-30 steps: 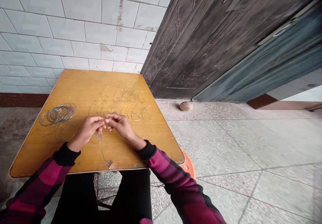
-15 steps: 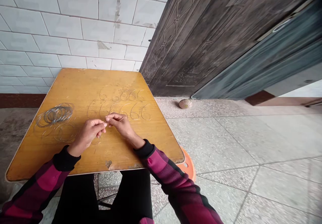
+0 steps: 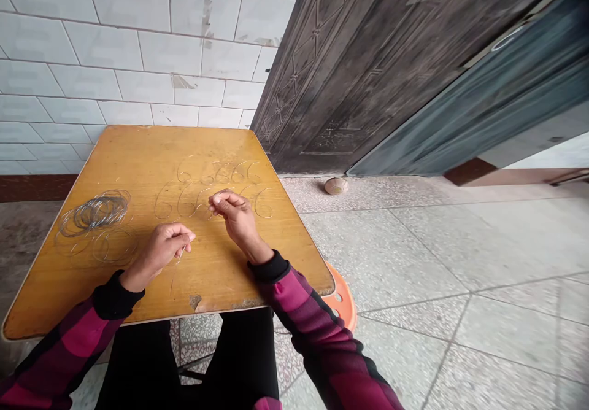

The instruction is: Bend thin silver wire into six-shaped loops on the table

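My left hand (image 3: 165, 247) is pinched above the near half of the wooden table (image 3: 221, 269), with a thin piece of wire (image 3: 182, 254) showing below its fingertips. Farther right and higher up, my right hand (image 3: 237, 218) is also closed in a pinch; what it holds, if anything, is too fine to see. Beyond my hands lie several wires bent like the figure 6 (image 3: 263, 206), in two rows, partly covered by my right hand. To the left of my left hand rests a tangled coil of grey wire (image 3: 100, 211), with looser wire loops (image 3: 115, 244) just in front of it.
A white tiled wall (image 3: 133, 85) rises behind the table, and a dark carved wooden door (image 3: 340, 78) stands to the right. An orange stool (image 3: 343, 299) shows under the table's right corner. A roundish stone-like object (image 3: 336, 186) sits on the floor by the door.
My hands, which met fingertip to fingertip, are now apart. The right one has moved up and to the right, over the bent wires; the left has dropped slightly. The view has shifted a little.
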Demonstrator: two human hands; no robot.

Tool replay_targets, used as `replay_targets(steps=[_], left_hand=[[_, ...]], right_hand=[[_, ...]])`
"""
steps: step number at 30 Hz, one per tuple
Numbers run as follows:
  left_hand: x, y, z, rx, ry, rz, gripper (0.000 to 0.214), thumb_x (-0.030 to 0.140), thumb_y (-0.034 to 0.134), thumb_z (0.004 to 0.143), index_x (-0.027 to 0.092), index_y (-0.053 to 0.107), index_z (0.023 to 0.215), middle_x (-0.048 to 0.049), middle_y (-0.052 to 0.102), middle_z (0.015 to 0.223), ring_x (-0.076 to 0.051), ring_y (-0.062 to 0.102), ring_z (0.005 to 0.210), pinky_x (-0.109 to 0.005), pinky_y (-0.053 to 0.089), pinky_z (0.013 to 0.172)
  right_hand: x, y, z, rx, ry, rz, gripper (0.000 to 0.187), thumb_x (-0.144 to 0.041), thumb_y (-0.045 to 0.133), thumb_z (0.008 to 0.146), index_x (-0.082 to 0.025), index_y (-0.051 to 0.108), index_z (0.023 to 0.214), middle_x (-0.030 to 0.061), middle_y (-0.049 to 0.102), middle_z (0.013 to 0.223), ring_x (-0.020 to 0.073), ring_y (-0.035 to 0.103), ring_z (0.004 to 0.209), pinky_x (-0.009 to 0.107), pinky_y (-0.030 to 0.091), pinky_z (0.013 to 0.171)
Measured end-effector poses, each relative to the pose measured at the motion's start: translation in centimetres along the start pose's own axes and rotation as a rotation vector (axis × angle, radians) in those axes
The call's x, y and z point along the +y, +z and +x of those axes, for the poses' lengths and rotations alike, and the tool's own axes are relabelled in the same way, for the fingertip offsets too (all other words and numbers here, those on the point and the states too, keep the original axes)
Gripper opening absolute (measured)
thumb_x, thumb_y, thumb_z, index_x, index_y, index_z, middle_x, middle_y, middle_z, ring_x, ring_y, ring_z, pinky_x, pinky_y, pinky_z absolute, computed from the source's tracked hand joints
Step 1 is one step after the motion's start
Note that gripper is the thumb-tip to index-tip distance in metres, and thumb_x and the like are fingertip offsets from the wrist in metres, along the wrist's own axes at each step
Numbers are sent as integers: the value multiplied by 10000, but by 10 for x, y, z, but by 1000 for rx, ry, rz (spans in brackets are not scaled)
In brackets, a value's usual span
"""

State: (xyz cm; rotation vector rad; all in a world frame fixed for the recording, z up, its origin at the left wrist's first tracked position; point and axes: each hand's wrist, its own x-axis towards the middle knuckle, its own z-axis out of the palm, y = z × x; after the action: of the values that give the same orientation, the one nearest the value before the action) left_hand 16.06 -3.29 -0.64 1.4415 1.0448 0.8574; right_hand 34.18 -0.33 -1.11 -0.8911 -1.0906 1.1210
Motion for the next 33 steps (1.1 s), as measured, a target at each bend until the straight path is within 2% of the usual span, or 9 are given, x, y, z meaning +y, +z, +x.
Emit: replay_targets(steps=[4,8,12,14,17,20,22,25,33], left_hand=[[3,1,-1,-11,7,27,245,290,619,725,171,588,513,-6,565,491,-84,412,405,-232,317,450],[2,0,-2,-23,-4,62,255,299,610,740,166,583,524,5,555,491,-81,412,416,-229,321,459],[-6,-2,0,26,18,31,278,330,598,782,162,589,561,19,532,486,-81,427,438,-225,351,489],[-9,-3,2,64,29,-1,277,350,597,795,162,596,591,18,543,501,-84,438,447,-224,366,495],[-12,-4,3,82,37,-5,269,364,592,806,163,604,628,14,561,522,-90,455,455,-225,378,490],[-10,-4,2,82,52,46,262,354,586,812,163,606,635,14,564,524,-90,461,453,-223,376,486],[-8,-3,0,76,60,71,256,345,582,814,162,606,636,13,567,526,-89,466,455,-222,376,487],[-3,-1,-3,49,56,69,235,333,579,809,159,618,657,9,582,542,-87,474,453,-221,380,486],[-1,4,-6,-19,54,-28,205,338,600,806,155,633,720,9,596,617,-75,476,461,-213,379,468]], right_hand=[[-11,-8,6,73,-25,91,146,-321,723,699,-198,644,689,-8,641,713,99,574,604,227,454,563],[-24,-25,17,170,-40,264,143,-290,750,673,-203,640,698,-21,645,723,71,561,593,183,440,521],[-27,-38,24,235,-40,417,147,-266,780,666,-206,662,731,-46,637,711,36,551,575,131,447,503],[-20,-34,21,201,55,407,178,-255,807,635,-199,683,751,-47,643,707,30,552,558,119,453,490],[-4,-16,9,-15,277,304,253,-238,832,596,-186,716,815,-22,676,748,49,587,580,135,472,495],[8,3,-3,-187,333,248,303,-262,829,607,-198,727,885,-6,702,790,72,619,633,162,485,528],[11,9,-7,-204,280,228,269,-277,821,621,-199,730,861,-7,706,761,74,618,629,169,475,530],[11,9,-7,-163,217,225,182,-300,796,664,-190,721,789,-3,710,736,71,616,612,170,463,524],[4,2,-3,-137,179,286,173,-298,783,690,-189,680,777,0,727,756,60,619,578,151,470,513]])
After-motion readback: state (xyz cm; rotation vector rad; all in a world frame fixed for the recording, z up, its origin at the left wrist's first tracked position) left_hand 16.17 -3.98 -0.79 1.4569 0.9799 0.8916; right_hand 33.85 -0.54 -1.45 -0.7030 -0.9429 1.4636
